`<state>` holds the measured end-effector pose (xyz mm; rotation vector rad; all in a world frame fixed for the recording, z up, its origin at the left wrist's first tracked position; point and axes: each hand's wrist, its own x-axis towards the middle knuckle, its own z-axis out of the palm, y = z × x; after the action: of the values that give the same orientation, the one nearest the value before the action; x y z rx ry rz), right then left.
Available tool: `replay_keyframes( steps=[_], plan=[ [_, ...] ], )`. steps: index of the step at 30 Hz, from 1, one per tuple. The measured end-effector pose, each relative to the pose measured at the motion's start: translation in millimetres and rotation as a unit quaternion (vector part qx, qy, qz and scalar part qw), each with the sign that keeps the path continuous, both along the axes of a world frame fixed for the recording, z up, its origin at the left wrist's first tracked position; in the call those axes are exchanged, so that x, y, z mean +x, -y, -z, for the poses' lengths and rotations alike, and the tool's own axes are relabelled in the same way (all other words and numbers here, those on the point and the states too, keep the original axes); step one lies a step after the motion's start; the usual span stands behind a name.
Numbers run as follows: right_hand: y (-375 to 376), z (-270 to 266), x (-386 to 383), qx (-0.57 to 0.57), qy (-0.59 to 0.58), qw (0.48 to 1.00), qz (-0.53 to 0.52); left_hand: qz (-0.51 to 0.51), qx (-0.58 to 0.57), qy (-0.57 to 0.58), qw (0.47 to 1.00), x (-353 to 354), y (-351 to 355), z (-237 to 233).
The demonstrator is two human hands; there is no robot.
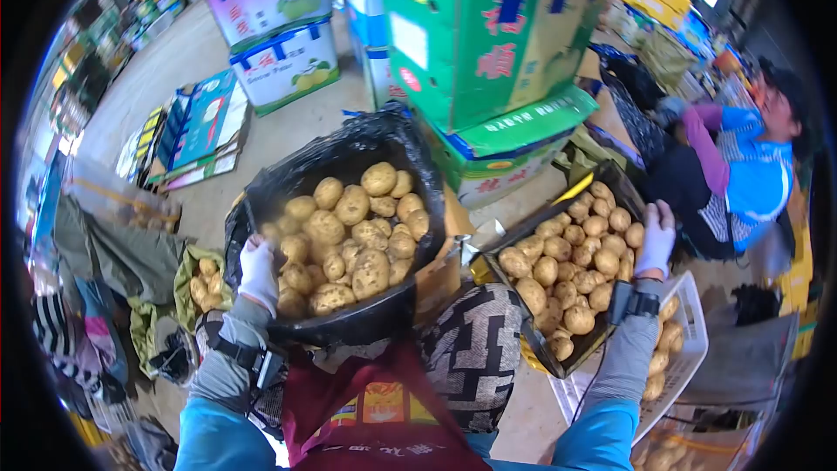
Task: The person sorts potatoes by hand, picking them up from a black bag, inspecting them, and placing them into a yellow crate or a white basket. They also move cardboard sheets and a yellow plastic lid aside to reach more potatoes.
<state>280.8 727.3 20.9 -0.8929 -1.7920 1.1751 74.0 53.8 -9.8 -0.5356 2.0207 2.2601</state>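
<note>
Although the crate [547, 361] looks nearly full, many potatoes [370, 270] lie in the bag-lined tub [353, 329]. The left hand [258, 272] is at the tub's edge, the right [658, 234] at the crate's; I can't quite tell whether either grasps anything.

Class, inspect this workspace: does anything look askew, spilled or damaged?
The crumpled black plastic liner rises unevenly around the round black tub. A green cardboard box juts out beneath the tall green carton, so their stack looks askew. No spilled brown potatoes show.
</note>
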Motion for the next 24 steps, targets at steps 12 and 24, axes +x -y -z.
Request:
replay_keyframes(
  steps=[12,24],
  plan=[
    [438.1,9.7,-250.7,0.109,0.27,0.753,-0.59,-0.058,0.31,-0.051,0.948,-54.2,69.7,-62.2],
    [627.0,180.1,-365.4,0.497,0.279,0.703,-0.425,-0.126,0.384,-0.022,0.914,-65.1,94.8,-79.6]
  ],
)
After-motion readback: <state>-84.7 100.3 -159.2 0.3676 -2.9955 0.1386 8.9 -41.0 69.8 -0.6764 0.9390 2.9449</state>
